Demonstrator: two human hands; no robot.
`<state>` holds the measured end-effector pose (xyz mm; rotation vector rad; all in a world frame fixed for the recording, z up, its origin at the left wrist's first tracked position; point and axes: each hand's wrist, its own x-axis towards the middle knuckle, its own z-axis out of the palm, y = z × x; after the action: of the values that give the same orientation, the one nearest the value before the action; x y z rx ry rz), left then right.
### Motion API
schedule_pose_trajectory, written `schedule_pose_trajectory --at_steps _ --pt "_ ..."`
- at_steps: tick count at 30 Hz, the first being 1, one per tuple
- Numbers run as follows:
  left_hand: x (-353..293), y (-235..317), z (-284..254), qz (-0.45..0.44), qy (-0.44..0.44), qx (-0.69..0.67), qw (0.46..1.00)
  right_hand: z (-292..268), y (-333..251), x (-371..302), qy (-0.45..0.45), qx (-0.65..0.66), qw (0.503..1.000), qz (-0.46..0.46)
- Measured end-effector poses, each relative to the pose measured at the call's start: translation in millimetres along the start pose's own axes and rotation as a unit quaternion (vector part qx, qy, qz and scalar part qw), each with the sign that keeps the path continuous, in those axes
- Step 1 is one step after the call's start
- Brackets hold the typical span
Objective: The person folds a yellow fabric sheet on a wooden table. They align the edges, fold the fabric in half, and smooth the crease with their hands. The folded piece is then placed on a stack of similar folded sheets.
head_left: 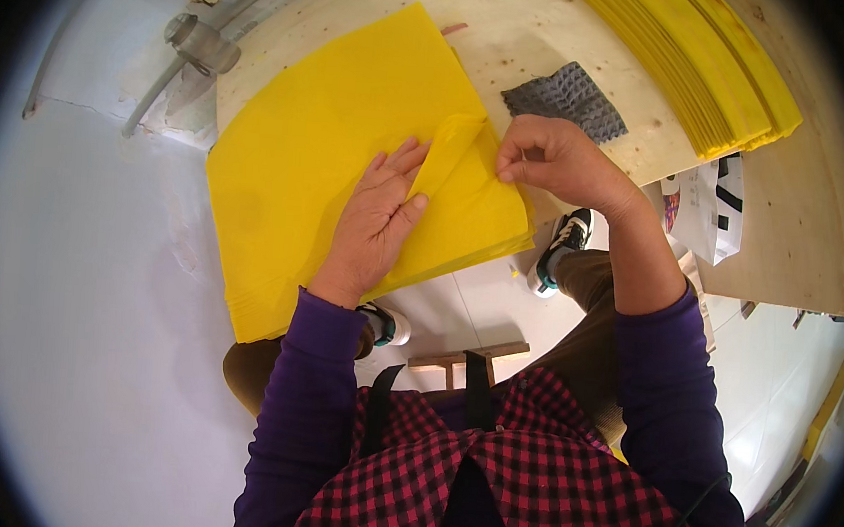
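The left forearm reaches up from the lower edge, its hand (376, 217) laid back-up on the stack of yellow sheets (292, 178), while the right forearm bends inward and its hand (564, 161) arches at the stack's right edge. The left fingers are extended and loosely spread beside a raised fold (448, 154); the right thumb and index fingertips are brought together, though whether they grip a sheet edge cannot be told. The stack lies on the wooden table (360, 10), overhanging its near edge, its upper surface largely flat.
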<state>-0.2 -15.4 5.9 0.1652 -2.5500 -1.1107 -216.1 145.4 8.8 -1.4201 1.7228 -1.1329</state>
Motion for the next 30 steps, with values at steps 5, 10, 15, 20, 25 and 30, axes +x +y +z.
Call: schedule_pose_trajectory --at_steps 5,10,15,20,25,30 --pt "1.8 1.5 -3.0 0.007 -0.017 0.02 1.0 3.1 -6.4 1.4 0.027 0.011 0.999 -0.028" --pt "2.2 9.0 -6.5 0.016 -0.045 0.061 0.997 5.1 -13.0 3.5 0.068 -0.005 0.997 -0.021" --pt "2.6 9.6 -4.9 0.008 -0.043 0.059 0.997 8.1 -13.3 4.3 0.078 0.015 0.997 -0.013" --pt "2.1 2.1 -4.1 -0.008 -0.024 0.004 1.0 -3.4 -12.8 -1.2 0.06 0.077 0.995 0.015" --pt "0.6 0.5 -1.3 0.003 -0.011 0.001 1.0 -4.1 -9.3 -6.7 -0.037 -0.031 0.999 -0.012" --pt "0.7 0.6 -2.7 0.005 -0.015 0.009 1.0 3.6 -4.9 0.9 -0.006 -0.02 1.0 -0.021"
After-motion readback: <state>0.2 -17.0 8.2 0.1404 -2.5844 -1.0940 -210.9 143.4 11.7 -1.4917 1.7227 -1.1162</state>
